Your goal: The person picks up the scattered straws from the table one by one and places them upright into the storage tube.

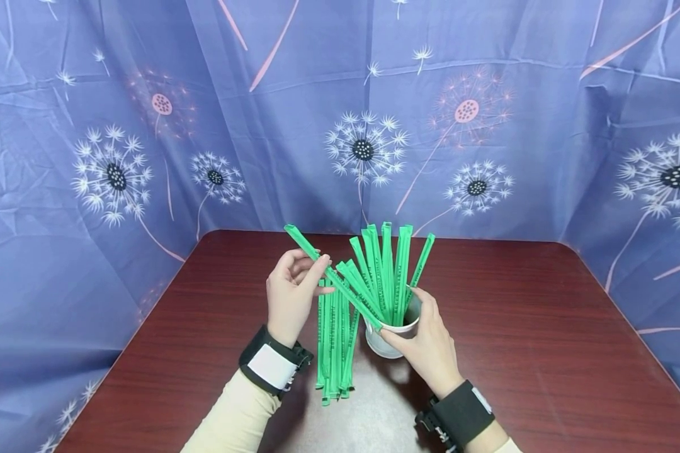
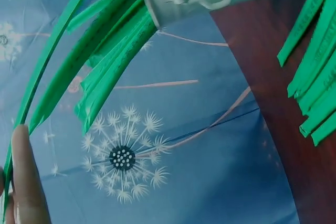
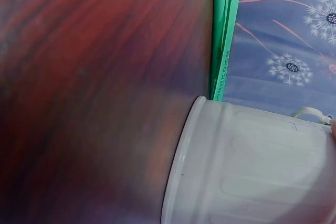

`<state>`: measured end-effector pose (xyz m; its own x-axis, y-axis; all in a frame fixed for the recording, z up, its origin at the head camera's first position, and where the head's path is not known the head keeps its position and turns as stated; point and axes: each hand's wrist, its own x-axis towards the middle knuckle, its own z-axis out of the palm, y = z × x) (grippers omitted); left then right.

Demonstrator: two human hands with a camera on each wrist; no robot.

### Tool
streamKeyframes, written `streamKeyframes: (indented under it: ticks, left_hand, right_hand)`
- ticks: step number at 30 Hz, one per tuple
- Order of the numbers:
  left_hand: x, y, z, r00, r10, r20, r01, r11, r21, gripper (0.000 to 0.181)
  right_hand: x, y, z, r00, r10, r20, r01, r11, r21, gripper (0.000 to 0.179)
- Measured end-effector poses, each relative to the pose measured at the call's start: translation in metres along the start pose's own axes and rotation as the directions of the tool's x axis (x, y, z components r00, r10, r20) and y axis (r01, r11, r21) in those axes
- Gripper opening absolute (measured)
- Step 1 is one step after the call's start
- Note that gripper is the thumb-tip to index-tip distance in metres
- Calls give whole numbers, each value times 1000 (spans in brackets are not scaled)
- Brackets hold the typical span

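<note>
— Who's furthest left?
— The left hand (image 1: 291,289), pinching a slim green packet (image 1: 347,290) between thumb and fingers. Its upper end pokes out beyond the fingertips; the lower end slants down to the bucket's rim, by the right thumb.
— Can you read it?
— No, there's dark print running lengthwise, but it's too small to make out.
— And next?
— Below and right of the left fingers, a row of loose packets (image 1: 333,343), narrow and flat in creased wrapping, on the reddish-brown, wood-grained bench (image 1: 544,352).
— Then the white bucket (image 1: 382,347)?
— Round, smooth, with a rolled rim, raised panels and a little side handle. More upright packets (image 1: 386,270) fan out of it, between both hands' fingers.
— The right hand (image 1: 430,346)?
— Gripping the bucket: thumb at the near rim, fingers round the right side.
</note>
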<state>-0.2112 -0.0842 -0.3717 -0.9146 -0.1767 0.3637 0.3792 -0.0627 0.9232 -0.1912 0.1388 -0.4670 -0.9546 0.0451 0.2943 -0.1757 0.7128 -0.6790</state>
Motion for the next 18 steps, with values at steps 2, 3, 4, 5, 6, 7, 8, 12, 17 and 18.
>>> streamKeyframes:
  ticks: [2, 3, 4, 5, 6, 7, 8, 12, 17, 18]
  left_hand:
    - [-1, 0, 2, 1000, 18, -6, -18, 1000, -23, 21]
    - [-2, 0, 3, 1000, 27, -10, -27, 999, -33, 21]
    - [-3, -1, 3, 999, 34, -17, -35, 998, -49, 21]
    - [-3, -1, 3, 999, 45, -24, -46, 997, -60, 20]
    - [-3, -1, 4, 998, 57, -32, -60, 996, -74, 20]
    - [-3, -1, 4, 997, 72, -40, -76, 993, -86, 21]
    - [-3, -1, 4, 995, 85, -47, -89, 992, -92, 21]
    - [-2, -3, 7, 992, 119, -50, -122, 990, -64, 21]
    - [-7, -11, 12, 996, 87, -15, -85, 993, 82, 18]
    - [-9, -13, 13, 997, 78, -5, -77, 990, 119, 18]
  right_hand:
    - [0, 0, 0, 1000, 5, 1, -5, 1000, 4, 95]
    - [0, 0, 0, 1000, 10, 2, -10, 1000, 5, 96]
    - [0, -1, 0, 1000, 14, 3, -14, 1000, 6, 96]
    - [0, -1, 0, 1000, 16, 4, -16, 1000, 7, 96]
    - [0, -1, 0, 1000, 18, 5, -18, 1000, 7, 96]
    - [0, -1, 0, 1000, 19, 4, -19, 1000, 5, 96]
    - [0, -1, 0, 1000, 20, 3, -20, 1000, 5, 96]
    - [0, 0, 0, 1000, 19, 0, -19, 1000, 5, 97]
    - [0, 0, 0, 1000, 16, -2, -16, 1000, 6, 97]
    - [0, 0, 0, 1000, 16, -3, -16, 1000, 6, 97]
